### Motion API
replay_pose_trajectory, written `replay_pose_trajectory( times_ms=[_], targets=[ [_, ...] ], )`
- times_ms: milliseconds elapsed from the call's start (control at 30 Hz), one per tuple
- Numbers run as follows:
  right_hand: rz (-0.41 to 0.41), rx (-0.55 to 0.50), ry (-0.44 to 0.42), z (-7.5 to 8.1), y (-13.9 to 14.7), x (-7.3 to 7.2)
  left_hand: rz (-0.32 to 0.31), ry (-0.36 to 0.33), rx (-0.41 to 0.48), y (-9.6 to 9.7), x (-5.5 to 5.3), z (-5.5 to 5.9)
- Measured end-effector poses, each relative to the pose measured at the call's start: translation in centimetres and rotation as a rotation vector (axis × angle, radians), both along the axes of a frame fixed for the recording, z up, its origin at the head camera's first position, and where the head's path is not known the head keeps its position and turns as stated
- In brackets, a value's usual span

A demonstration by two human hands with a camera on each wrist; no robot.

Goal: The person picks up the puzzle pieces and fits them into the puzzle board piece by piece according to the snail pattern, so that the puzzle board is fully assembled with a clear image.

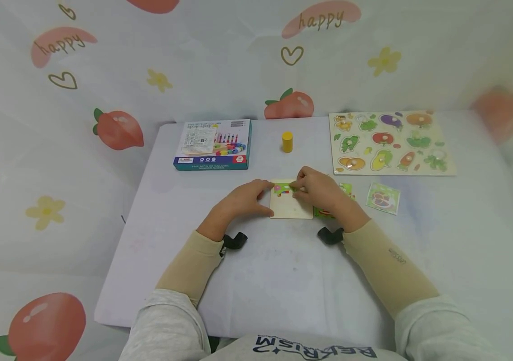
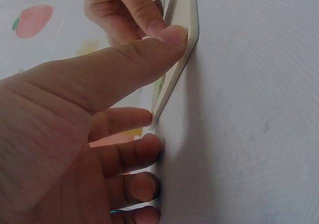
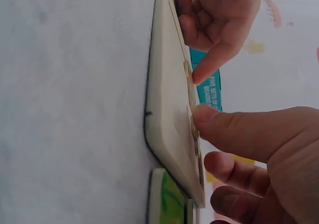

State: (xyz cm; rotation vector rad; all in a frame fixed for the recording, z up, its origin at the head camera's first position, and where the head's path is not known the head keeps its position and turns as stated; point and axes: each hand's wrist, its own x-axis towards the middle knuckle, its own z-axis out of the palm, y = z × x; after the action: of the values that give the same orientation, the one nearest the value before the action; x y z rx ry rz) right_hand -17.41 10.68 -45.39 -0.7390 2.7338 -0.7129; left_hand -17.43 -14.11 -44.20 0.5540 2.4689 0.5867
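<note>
A small pale square puzzle board [image 1: 291, 208] lies flat on the white table. Colourful green and pink puzzle pieces [image 1: 281, 188] sit along its far edge. My left hand [image 1: 243, 198] holds the board at its left side, thumb at the near corner and index finger at the far one. Over the board's far right part, my right hand [image 1: 319, 188] pinches a green puzzle piece [image 1: 293, 185], mostly hidden by the fingers. In the right wrist view, that thumb [image 3: 212, 119] is right at the pieces on the board's surface.
Green picture puzzles [image 1: 345, 188] lie partly under my right hand, with another picture square [image 1: 383, 198] farther right. Behind stand a bead set box [image 1: 213, 145], a yellow cylinder [image 1: 287, 142] and a vegetable peg puzzle [image 1: 391, 145].
</note>
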Motion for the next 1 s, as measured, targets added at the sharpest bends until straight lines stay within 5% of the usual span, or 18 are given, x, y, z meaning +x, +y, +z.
replay_pose_trajectory(
  times_ms=[500,1000],
  targets=[
    [-0.009,-0.159,0.09,5.3,1.4,1.6,0.003,-0.001,-0.017,0.1,0.0,0.2],
    [0.039,-0.306,0.346,9.3,3.3,4.1,0.004,-0.008,-0.015,0.1,0.1,0.2]
  ],
)
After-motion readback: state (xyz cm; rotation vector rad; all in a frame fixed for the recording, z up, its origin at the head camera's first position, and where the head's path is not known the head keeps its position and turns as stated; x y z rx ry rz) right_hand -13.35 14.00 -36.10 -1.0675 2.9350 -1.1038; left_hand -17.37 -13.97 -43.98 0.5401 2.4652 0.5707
